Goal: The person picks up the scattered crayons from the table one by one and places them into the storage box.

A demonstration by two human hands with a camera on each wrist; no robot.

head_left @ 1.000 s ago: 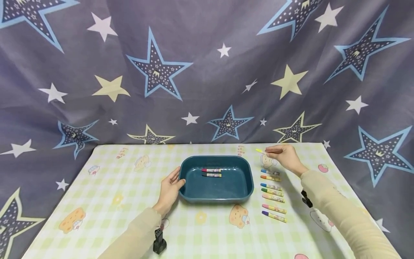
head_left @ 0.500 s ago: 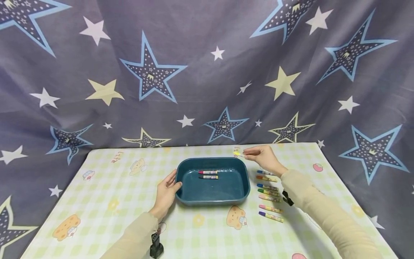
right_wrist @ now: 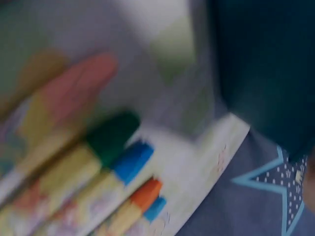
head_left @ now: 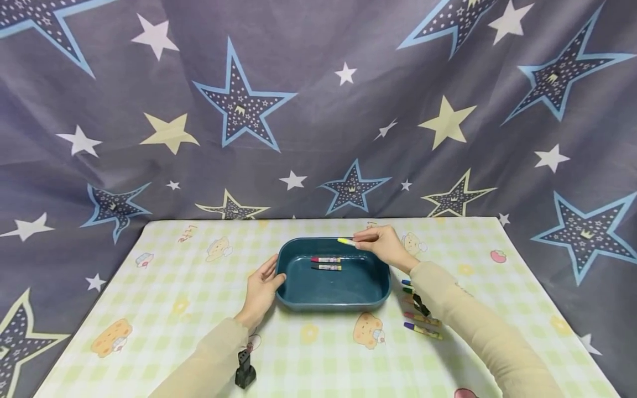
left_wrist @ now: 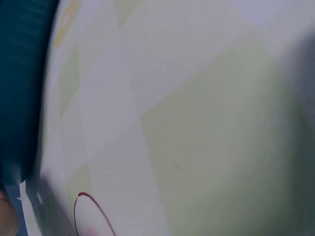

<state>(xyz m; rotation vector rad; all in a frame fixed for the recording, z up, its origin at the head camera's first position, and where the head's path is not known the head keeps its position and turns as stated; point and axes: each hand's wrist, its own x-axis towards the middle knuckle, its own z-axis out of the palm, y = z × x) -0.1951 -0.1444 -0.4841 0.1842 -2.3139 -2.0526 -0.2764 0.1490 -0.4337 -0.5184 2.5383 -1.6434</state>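
Note:
A teal rectangular tray point(head_left: 333, 290) stands on the table, with a red crayon point(head_left: 325, 260) and a black crayon point(head_left: 326, 267) lying side by side inside. My left hand point(head_left: 261, 287) grips its left rim, thumb over the edge and fingers along the outer wall. Over the tray's back right part, my right hand point(head_left: 382, 246) pinches a yellow crayon point(head_left: 346, 241), tip pointing left. The left wrist view catches only the tray's side point(left_wrist: 19, 88) and a bit of the left hand point(left_wrist: 7, 216). In the right wrist view the yellow crayon does not show.
Right of the tray lies a column of crayons, partly hidden by my right sleeve: purple point(head_left: 423, 331), pink point(head_left: 422, 319), green point(right_wrist: 113, 135), blue point(right_wrist: 134, 161), orange point(right_wrist: 147, 191) and others. A checked cloth point(head_left: 189, 309) covers the table; a star-printed curtain point(head_left: 318, 121) hangs behind.
My right hand has carried the yellow crayon leftward from beyond the crayon column to above the tray. The left hand keeps its grip on the rim, and the tray stays put.

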